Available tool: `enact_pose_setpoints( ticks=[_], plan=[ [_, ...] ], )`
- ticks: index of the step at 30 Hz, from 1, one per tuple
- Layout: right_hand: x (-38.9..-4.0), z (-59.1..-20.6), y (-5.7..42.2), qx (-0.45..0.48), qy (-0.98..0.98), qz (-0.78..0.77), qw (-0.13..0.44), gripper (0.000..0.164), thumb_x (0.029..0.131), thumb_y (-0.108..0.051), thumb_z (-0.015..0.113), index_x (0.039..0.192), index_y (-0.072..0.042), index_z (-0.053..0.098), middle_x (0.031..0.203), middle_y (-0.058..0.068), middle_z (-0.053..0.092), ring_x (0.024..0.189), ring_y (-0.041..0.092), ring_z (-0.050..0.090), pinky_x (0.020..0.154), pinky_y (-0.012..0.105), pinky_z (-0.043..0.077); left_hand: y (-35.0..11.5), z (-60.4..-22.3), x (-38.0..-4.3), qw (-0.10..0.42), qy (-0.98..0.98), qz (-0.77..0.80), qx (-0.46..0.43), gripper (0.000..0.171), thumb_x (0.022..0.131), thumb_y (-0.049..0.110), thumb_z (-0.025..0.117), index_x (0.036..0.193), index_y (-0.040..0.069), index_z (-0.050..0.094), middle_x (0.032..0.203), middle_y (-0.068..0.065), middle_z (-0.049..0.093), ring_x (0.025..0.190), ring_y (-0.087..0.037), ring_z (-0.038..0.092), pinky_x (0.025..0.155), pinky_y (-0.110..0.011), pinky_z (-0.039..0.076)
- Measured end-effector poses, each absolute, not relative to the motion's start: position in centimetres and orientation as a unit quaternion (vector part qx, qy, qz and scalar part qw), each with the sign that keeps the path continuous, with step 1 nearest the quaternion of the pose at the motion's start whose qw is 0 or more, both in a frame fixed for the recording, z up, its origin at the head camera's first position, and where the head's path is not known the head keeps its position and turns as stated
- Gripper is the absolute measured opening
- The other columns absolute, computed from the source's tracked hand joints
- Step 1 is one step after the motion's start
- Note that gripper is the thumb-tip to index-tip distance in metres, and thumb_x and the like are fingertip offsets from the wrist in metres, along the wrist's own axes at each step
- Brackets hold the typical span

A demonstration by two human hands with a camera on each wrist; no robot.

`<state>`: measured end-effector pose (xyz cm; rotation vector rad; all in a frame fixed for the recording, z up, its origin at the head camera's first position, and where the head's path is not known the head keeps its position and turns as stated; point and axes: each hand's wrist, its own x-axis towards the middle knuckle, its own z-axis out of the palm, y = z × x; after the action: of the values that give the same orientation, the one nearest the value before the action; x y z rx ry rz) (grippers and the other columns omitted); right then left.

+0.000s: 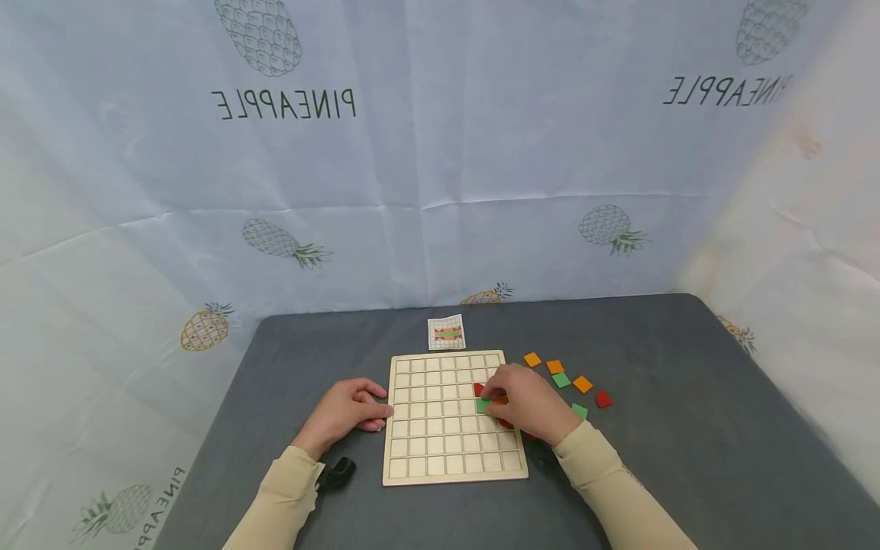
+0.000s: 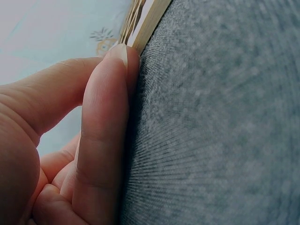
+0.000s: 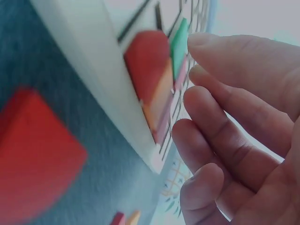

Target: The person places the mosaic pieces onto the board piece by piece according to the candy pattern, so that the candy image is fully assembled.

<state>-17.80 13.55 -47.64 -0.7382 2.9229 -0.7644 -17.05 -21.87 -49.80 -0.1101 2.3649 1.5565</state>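
Note:
A pale wooden grid board (image 1: 436,445) lies on the dark table. My left hand (image 1: 348,412) grips its left edge; in the left wrist view, thumb and finger (image 2: 105,108) meet at the rim. Over the board's right side, my right hand (image 1: 528,401) has its bent fingertips at a green tile (image 1: 483,406), just below a red tile (image 1: 478,389). Red (image 3: 149,56) and orange (image 3: 161,91) pieces sit in the grid near the board's edge in the right wrist view. No tile shows between the right fingers there. The head view partly hides the tiles under that hand.
Loose orange (image 1: 583,384), green (image 1: 561,380) and red (image 1: 604,399) tiles lie right of the board. A small pattern card (image 1: 446,333) is behind it. A black strap (image 1: 337,473) is by the left wrist. A pineapple-print cloth (image 1: 440,153) hangs behind the table.

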Motion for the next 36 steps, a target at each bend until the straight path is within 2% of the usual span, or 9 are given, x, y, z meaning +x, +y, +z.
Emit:
enact_pose_setpoints(
  ticks=[6, 10, 17, 24, 30, 36],
  plan=[
    [-18.0, -46.6, 16.1, -0.194, 0.938, -0.284, 0.04, 0.01, 0.095, -0.016, 0.085, 0.103, -0.02, 0.083, 0.098, -0.01, 0.071, 0.086, 0.006, 0.064, 0.077, 0.028, 0.059, -21.8, -49.8, -17.1, 0.154, 0.825, 0.542, -0.046, 0.042, 0.085, 0.02, 0.095, 0.117, 0.003, 0.072, 0.082, -0.009, 0.074, 0.07, -0.016, 0.076, 0.069, -0.033, 0.068],
    [-17.6, -46.1, 18.3, -0.178, 0.945, -0.274, 0.031, 0.012, 0.094, -0.016, 0.086, 0.106, -0.017, 0.083, 0.1, -0.008, 0.072, 0.091, 0.007, 0.068, 0.081, 0.031, 0.062, -21.8, -49.9, -17.1, 0.154, 0.823, 0.545, -0.051, 0.043, 0.084, 0.019, 0.095, 0.116, 0.003, 0.072, 0.082, -0.01, 0.074, 0.069, -0.016, 0.075, 0.068, -0.033, 0.067],
    [-16.8, -46.2, 21.0, -0.176, 0.953, -0.244, 0.035, 0.011, 0.093, -0.019, 0.087, 0.103, -0.019, 0.082, 0.099, -0.01, 0.072, 0.093, 0.01, 0.065, 0.081, 0.034, 0.061, -21.8, -50.1, -17.3, 0.158, 0.82, 0.547, -0.053, 0.043, 0.084, 0.018, 0.095, 0.117, 0.003, 0.072, 0.082, -0.009, 0.074, 0.069, -0.016, 0.076, 0.068, -0.032, 0.067],
    [-16.0, -46.4, 23.2, -0.165, 0.958, -0.233, 0.031, 0.01, 0.093, -0.018, 0.086, 0.102, -0.02, 0.083, 0.096, -0.011, 0.071, 0.089, 0.008, 0.065, 0.079, 0.032, 0.062, -21.8, -50.0, -17.3, 0.163, 0.815, 0.554, -0.054, 0.045, 0.084, 0.017, 0.094, 0.119, 0.001, 0.071, 0.083, -0.011, 0.073, 0.07, -0.017, 0.076, 0.068, -0.033, 0.068],
    [-15.3, -46.7, 24.9, -0.16, 0.96, -0.226, 0.037, 0.012, 0.092, -0.016, 0.087, 0.102, -0.021, 0.082, 0.098, -0.01, 0.071, 0.092, 0.011, 0.067, 0.082, 0.037, 0.063, -21.9, -49.9, -17.3, 0.165, 0.813, 0.556, -0.055, 0.045, 0.084, 0.018, 0.095, 0.119, 0.002, 0.071, 0.083, -0.011, 0.073, 0.071, -0.017, 0.077, 0.07, -0.033, 0.068],
    [-14.2, -47.0, 26.4, -0.157, 0.962, -0.219, 0.041, 0.014, 0.089, -0.017, 0.09, 0.099, -0.022, 0.082, 0.094, -0.012, 0.07, 0.087, 0.007, 0.065, 0.079, 0.034, 0.062, -21.9, -49.9, -17.4, 0.168, 0.813, 0.556, -0.056, 0.046, 0.084, 0.018, 0.095, 0.12, 0.001, 0.071, 0.084, -0.012, 0.073, 0.072, -0.018, 0.077, 0.07, -0.033, 0.068]
  ],
)
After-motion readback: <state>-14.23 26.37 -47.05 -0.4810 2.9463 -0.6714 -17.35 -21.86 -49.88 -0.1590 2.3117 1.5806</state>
